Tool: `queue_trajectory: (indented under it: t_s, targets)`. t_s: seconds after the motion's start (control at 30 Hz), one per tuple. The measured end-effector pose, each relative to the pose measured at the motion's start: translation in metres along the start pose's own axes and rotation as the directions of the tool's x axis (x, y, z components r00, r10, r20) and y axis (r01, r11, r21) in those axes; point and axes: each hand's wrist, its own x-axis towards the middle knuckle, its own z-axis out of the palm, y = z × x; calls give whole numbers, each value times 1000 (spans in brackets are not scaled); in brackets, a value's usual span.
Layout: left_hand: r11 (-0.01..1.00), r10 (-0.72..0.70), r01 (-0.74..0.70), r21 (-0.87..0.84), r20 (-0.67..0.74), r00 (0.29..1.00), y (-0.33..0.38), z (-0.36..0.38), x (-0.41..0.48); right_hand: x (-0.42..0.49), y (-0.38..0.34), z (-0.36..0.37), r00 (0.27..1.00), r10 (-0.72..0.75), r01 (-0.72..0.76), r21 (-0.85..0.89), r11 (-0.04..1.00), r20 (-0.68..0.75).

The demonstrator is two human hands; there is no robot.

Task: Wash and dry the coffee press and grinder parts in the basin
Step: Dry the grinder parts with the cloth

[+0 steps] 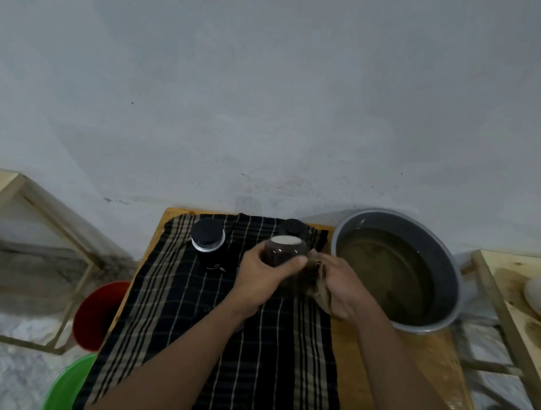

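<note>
Table (364,364) was seen at lower centre, mostly covered by a dark plaid cloth (195,325). Basin (437,252) was set at the table's right edge, filled with murky water, no parts visible in it. Red bucket (98,315) and green bucket (69,385) were noted at lower left, below table level. Left hand (264,277) was wrapped round a dark translucent cup part (284,252), fingers curled behind it, thumb across the near side. Right hand (343,288) was closed on a brown rag (320,284), bunched in the fingers. The cup part was held at frame centre over the cloth, left of the basin and outside it. Key relation: the rag lay just right of the cup part, at its lower right side; contact could not be confirmed. The right hand was nearer the basin. The part's long axis was roughly upright, tipped slightly, with the pale round end toward the top of the frame; mouth or base could not be told. Step judged as drying, with the rag to be worked leftward onto the wall. A black-lidded jar (208,234) was stood on the cloth at upper left, a second black part (293,229) just behind the held one.
</note>
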Motion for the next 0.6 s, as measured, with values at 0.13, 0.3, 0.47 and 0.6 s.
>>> queue_trajectory:
  t_s: [0.13, 0.3, 0.47, 0.6]
  targets:
    - [997, -78, 78, -16, -24, 997, -3, 1, 7, 8, 8, 19, 975, -149, 177, 175, 968, -162]
    - [837, -404, 258, -483, -226, 887, -21, 14, 10, 9, 14, 20, 979, -119, 99, -121, 988, -168]
    - [664, -519, 288, -690, -149, 841, -24, 9, 24, -1, 30, 31, 763, -435, 344, -269, 900, -479]
    - [683, -505, 357, -637, -58, 861, -28, 10, 27, 2, 45, 36, 663, -726, 528, -574, 626, -182]
